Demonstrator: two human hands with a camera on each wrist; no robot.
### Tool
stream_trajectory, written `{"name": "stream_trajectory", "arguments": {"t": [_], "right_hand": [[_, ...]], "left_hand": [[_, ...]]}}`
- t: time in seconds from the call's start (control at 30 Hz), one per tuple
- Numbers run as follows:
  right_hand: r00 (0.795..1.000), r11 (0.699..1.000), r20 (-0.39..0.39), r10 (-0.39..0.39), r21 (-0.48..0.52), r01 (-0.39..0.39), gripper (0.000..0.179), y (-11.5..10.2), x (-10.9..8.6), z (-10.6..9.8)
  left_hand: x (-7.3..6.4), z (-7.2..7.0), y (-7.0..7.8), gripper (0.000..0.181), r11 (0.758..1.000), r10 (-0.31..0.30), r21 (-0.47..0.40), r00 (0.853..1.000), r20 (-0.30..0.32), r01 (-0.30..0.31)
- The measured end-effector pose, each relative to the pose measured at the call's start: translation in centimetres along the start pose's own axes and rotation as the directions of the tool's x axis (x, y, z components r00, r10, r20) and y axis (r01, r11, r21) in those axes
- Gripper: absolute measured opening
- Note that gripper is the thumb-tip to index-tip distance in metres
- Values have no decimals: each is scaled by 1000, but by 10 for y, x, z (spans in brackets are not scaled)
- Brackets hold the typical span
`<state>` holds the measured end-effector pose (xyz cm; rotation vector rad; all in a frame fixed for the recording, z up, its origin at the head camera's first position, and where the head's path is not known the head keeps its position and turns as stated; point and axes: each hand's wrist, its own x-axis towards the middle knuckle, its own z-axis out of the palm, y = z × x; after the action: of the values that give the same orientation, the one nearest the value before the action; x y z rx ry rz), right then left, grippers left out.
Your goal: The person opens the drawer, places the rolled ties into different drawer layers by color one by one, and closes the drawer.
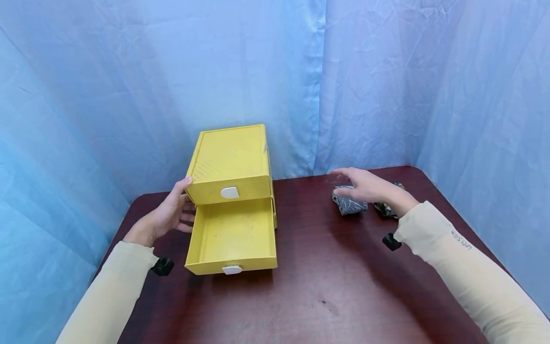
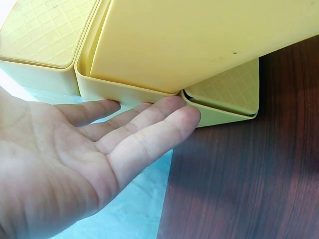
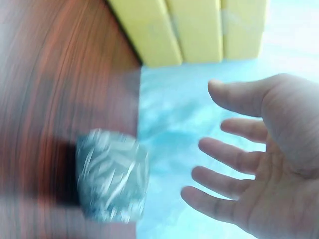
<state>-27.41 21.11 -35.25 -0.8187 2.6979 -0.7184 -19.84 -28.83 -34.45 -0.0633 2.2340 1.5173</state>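
A yellow drawer unit (image 1: 232,153) stands on the table with its middle drawer (image 1: 234,234) pulled out; no contents show inside. My left hand (image 1: 167,215) is at the unit's left side, thumb near the top front corner. In the left wrist view its fingers (image 2: 144,142) are stretched out against the yellow side. My right hand (image 1: 365,185) hovers with spread fingers over a grey bundle (image 1: 350,205) with a pale leaf-like pattern, which looks like folded cloth. In the right wrist view that bundle (image 3: 112,177) lies apart from the fingers, and the palm holds nothing.
A second, darker patterned bundle (image 1: 386,210) lies right of the grey one, partly hidden by my right wrist. The dark reddish wooden table (image 1: 318,282) carries everything. Light blue curtains (image 1: 292,86) hang behind and at both sides, with the unit close to the back one.
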Motion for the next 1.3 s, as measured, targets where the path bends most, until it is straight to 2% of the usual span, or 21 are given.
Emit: {"name": "stream_trajectory", "arguments": {"t": [0.13, 0.23, 0.37, 0.63, 0.97, 1.17, 1.3], "right_hand": [[999, 987, -22, 34, -154, -37, 61, 18, 5, -2], [999, 977, -5, 38, -210, -38, 58, 31, 7, -1], [999, 984, 34, 33, -177, -27, 55, 45, 12, 3], [995, 990, 66, 74, -121, -65, 53, 61, 25, 12], [973, 989, 180, 142, -60, -133, 58, 61, 37, 20], [960, 980, 197, 199, -47, -194, 59, 61, 39, 22], [954, 974, 199, 222, 8, -229, 65, 65, 40, 22]], "left_hand": [[0, 0, 0, 108, 1000, 6, 2, 1000, -1, -6], [1, 0, -1, 107, 1000, 9, 8, 1000, 0, -9], [1, -1, -1, 107, 1000, 10, 6, 1000, 6, -10], [2, -1, -1, 107, 1000, 1, 5, 1000, 10, -1], [2, -2, -2, 107, 1000, 0, 5, 1000, 4, 0], [3, 0, -1, 107, 1000, -2, 0, 1000, 1, 2], [3, -1, -2, 108, 1000, -2, 1, 1000, -7, 2]]}}
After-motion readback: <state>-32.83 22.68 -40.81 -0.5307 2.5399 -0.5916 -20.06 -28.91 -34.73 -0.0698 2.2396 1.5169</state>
